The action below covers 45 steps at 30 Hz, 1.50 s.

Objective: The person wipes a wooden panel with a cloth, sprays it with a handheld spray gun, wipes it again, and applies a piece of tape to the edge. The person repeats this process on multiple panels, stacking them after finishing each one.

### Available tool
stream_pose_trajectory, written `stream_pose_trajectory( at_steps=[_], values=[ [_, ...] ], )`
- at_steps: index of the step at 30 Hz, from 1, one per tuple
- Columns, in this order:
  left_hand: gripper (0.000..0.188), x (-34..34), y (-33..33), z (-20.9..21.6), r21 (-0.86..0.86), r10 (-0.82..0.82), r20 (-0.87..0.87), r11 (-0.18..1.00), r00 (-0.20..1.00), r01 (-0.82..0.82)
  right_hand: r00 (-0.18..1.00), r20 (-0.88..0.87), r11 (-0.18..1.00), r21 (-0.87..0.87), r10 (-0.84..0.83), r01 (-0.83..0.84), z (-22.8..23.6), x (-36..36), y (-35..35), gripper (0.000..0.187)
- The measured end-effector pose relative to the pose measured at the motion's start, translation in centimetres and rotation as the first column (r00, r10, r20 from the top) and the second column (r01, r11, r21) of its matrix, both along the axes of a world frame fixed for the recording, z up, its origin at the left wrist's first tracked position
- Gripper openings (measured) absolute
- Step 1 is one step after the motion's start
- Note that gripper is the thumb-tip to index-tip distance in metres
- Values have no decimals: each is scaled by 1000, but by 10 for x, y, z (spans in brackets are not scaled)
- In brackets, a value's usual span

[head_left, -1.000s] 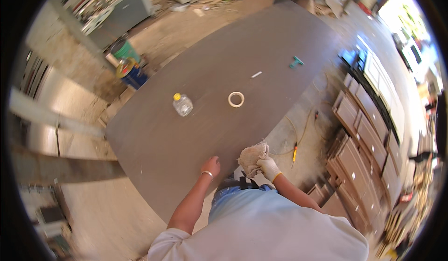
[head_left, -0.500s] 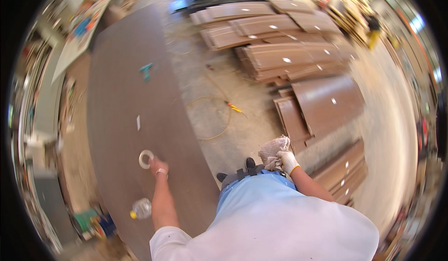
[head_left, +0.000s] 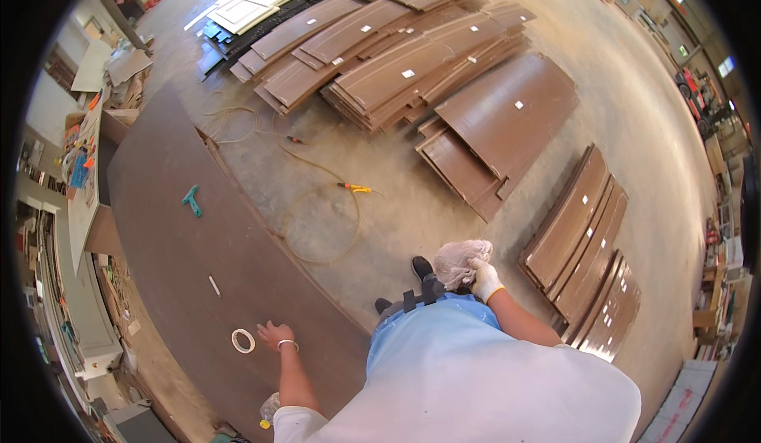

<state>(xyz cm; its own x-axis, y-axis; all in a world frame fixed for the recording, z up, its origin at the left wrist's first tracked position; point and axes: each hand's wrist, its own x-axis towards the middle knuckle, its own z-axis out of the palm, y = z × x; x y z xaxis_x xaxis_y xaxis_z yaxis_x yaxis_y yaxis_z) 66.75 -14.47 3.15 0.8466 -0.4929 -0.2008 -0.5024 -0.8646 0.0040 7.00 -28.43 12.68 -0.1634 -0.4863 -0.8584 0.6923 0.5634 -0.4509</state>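
Note:
My left hand (head_left: 276,334), bare with a band at the wrist, hovers over the dark brown table surface with fingers loosely apart and nothing in them. Just left of its fingertips lies a roll of pale tape (head_left: 243,341). In a white knit glove, my right hand (head_left: 485,278) grips a bunched pinkish-grey rag (head_left: 461,262) at waist height, off to the right of the table. Farther up the table (head_left: 170,245) are a short white stick-like piece (head_left: 214,286) and a teal T-shaped hand tool (head_left: 192,200). A clear bottle (head_left: 269,410) with a yellow cap is partly hidden by my left arm.
Stacks of brown panels (head_left: 396,70) lie on the concrete floor ahead, with more panels (head_left: 575,237) to the right. A thin yellowish hose (head_left: 321,259) with an orange-yellow nozzle (head_left: 355,188) coils beside the table. A cluttered bench (head_left: 83,197) stands along the left.
The view has swung to the right. My left hand was at the tape roll and is now apart from it. My right hand keeps its grip on the rag.

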Motion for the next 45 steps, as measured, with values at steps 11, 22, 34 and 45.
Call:
stream_pose_trajectory(
  at_steps=[11, 22, 34, 45],
  values=[
    [56, -151, -21, 0, -190, -336, -33, 927, 941, 324, 966, -13, 964, 65, -259, 259, -15, -58, 38, 16],
    [39, -312, -34, -17, -8, -360, -371, 923, 856, 385, 989, 102, 994, -29, -106, 109, -71, -152, -13, 14],
    [46, -485, -180, 10, -464, -471, -750, 875, 464, 139, 968, 250, 994, -106, 1, 27, -47, -270, -57, 32],
    [44, -481, -192, 69, -293, -182, -956, 566, 230, -770, 623, 90, 591, -445, 777, -673, -9, -153, -150, 40]
  ],
)
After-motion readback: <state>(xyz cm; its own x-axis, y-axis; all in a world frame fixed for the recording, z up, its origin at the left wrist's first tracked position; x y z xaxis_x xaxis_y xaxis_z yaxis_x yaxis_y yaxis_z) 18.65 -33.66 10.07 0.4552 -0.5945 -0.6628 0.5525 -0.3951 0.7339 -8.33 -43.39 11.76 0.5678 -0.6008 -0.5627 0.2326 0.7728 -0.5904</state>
